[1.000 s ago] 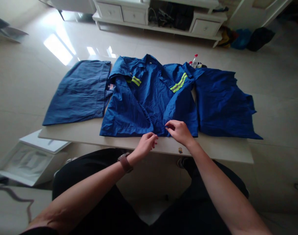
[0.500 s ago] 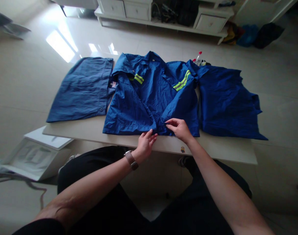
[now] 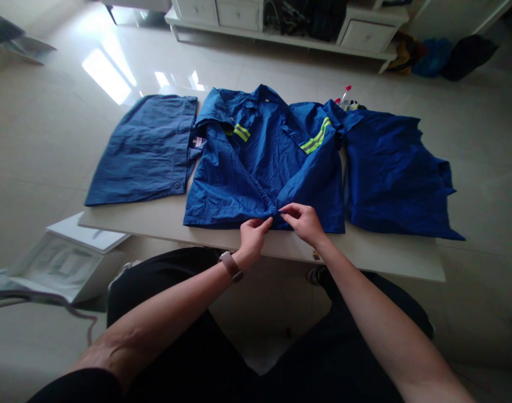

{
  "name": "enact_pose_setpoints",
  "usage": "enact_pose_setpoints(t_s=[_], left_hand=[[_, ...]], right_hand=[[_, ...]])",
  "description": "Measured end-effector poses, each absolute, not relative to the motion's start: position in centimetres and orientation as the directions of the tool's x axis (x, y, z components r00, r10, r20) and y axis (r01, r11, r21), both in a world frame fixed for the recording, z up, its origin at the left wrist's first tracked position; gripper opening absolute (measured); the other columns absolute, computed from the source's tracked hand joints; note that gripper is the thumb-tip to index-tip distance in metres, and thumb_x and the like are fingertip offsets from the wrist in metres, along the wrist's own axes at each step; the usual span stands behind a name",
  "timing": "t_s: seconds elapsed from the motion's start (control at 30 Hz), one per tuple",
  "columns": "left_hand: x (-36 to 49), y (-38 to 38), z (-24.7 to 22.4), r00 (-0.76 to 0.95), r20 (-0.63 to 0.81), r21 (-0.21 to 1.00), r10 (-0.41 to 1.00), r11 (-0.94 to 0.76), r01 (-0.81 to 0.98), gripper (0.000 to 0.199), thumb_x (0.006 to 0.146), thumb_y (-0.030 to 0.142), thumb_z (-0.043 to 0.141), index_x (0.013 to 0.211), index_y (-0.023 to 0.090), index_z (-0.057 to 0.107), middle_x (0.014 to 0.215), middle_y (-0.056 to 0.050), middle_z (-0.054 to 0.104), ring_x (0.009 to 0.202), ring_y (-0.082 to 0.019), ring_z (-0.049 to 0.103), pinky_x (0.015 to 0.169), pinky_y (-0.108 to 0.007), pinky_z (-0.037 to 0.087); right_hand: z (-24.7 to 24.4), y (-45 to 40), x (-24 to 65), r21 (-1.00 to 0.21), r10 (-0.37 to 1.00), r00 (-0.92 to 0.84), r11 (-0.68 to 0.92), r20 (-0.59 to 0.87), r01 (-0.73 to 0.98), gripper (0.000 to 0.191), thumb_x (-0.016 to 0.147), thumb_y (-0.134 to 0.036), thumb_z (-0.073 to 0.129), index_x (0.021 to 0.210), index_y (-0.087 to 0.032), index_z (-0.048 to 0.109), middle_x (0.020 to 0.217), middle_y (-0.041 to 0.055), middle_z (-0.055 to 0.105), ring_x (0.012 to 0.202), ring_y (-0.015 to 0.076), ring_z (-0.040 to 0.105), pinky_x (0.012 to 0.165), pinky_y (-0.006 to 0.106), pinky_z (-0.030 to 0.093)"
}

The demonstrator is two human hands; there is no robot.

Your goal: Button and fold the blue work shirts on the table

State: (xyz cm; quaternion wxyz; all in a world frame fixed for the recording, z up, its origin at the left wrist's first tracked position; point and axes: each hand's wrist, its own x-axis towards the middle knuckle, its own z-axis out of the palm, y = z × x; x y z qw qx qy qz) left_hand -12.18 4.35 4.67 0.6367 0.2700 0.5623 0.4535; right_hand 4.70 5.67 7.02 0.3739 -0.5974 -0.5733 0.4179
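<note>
A blue work jacket (image 3: 234, 193) with yellow-and-grey reflective bands lies spread on a white table (image 3: 155, 224), its collar away from me and its front partly open. At the lower hem, my left hand (image 3: 252, 238) is closed on the edge of one front panel, thumb on top. Close beside it, my right hand (image 3: 304, 221) pinches the lower corner of the other front panel between thumb and fingertips. The two panel edges meet between my hands. Any fastener there is too small to make out.
Folded blue-grey trousers (image 3: 147, 148) lie left of the jacket, and a darker blue garment (image 3: 399, 173) lies to its right, overhanging the table. Behind stand red-capped bottles (image 3: 345, 98). A white box (image 3: 66, 257) sits on the floor at left; a white cabinet (image 3: 239, 19) stands farther back.
My left hand has closed on the hem and drawn its front panel rightward, narrowing the gap to the other panel. My right hand keeps its pinch in nearly the same place.
</note>
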Motion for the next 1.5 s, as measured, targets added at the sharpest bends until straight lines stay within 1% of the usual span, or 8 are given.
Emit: enact_pose_setpoints(t_s=[0.23,0.5,0.67,0.83,1.03,1.17,1.27,1.5], left_hand=[[-11.6,4.4,4.7,0.012,-0.394,0.885,0.919,0.383,-0.267,0.029,0.066,0.037,0.089,0.073,0.013,0.075,0.075,-0.005,0.074,0.069,-0.014,0.063,0.069,-0.027,0.048],[-11.8,4.3,5.1,0.018,-0.288,0.948,0.957,0.288,-0.135,0.029,0.070,0.036,0.086,0.064,0.015,0.066,0.064,-0.001,0.065,0.061,-0.011,0.054,0.059,-0.025,0.038],[-11.9,4.3,5.8,0.034,-0.258,0.966,0.966,0.258,-0.022,0.036,0.075,0.040,0.083,0.059,0.017,0.060,0.058,0.001,0.058,0.056,-0.010,0.046,0.055,-0.026,0.032],[-11.9,3.9,5.9,0.036,-0.248,0.962,0.968,0.242,0.125,0.029,0.077,0.035,0.080,0.063,0.017,0.061,0.061,0.000,0.061,0.059,-0.012,0.049,0.056,-0.026,0.033],[-11.8,4.1,5.7,0.111,-0.240,0.970,0.964,0.235,0.053,0.031,0.079,0.035,0.077,0.060,0.017,0.061,0.060,0.000,0.060,0.057,-0.011,0.046,0.056,-0.026,0.031],[-11.7,4.8,5.8,0.123,-0.291,0.944,0.949,0.305,-0.125,0.030,0.068,0.037,0.087,0.063,0.016,0.066,0.064,-0.001,0.065,0.060,-0.012,0.053,0.059,-0.026,0.040],[-11.7,4.9,5.9,0.108,-0.292,0.936,0.950,0.308,-0.170,0.027,0.064,0.033,0.089,0.065,0.015,0.069,0.066,-0.002,0.068,0.061,-0.013,0.056,0.062,-0.026,0.044],[-11.5,4.3,5.1,0.102,-0.342,0.913,0.934,0.356,-0.202,0.007,0.067,0.020,0.071,0.067,0.015,0.075,0.070,-0.006,0.074,0.071,-0.017,0.067,0.072,-0.028,0.053]], right_hand=[[7.9,5.1,4.1,-0.805,0.982,-0.129,0.185,0.135,0.564,0.016,0.090,-0.020,0.062,0.093,-0.021,0.077,0.091,0.0061,0.077,0.083,0.0200,0.070,0.080,0.032,0.053],[8.0,5.0,4.2,-0.744,0.967,-0.205,0.247,0.150,0.621,0.018,0.089,-0.014,0.062,0.092,-0.023,0.078,0.093,0.0066,0.078,0.091,0.0223,0.071,0.087,0.035,0.053],[7.8,5.2,4.4,-0.838,0.992,-0.113,0.113,0.062,0.533,0.016,0.084,-0.019,0.065,0.086,-0.023,0.080,0.087,0.0044,0.079,0.082,0.0204,0.072,0.077,0.032,0.054],[6.7,5.7,4.7,-0.927,0.983,-0.008,-0.168,-0.181,0.337,0.014,0.070,-0.032,0.076,0.077,-0.020,0.078,0.073,0.0031,0.076,0.069,0.0188,0.069,0.066,0.030,0.051],[6.0,6.0,4.5,-0.919,0.935,0.077,-0.353,-0.345,0.173,0.029,0.055,-0.041,0.086,0.067,-0.019,0.072,0.064,0.0025,0.071,0.060,0.0154,0.061,0.060,0.029,0.048],[6.3,6.1,4.5,-0.924,0.933,0.050,-0.360,-0.356,0.131,0.026,0.057,-0.038,0.083,0.071,-0.018,0.074,0.068,0.0028,0.073,0.062,0.0156,0.063,0.063,0.029,0.051],[6.5,6.0,4.5,-0.936,0.949,0.039,-0.316,-0.314,0.156,0.022,0.060,-0.036,0.078,0.073,-0.018,0.076,0.072,0.0034,0.075,0.066,0.0166,0.066,0.066,0.030,0.052],[5.7,5.6,4.0,-0.923,0.961,0.142,-0.268,-0.236,0.277,0.018,0.064,-0.036,0.073,0.073,-0.020,0.073,0.068,0.0017,0.072,0.062,0.0161,0.062,0.060,0.028,0.047]])
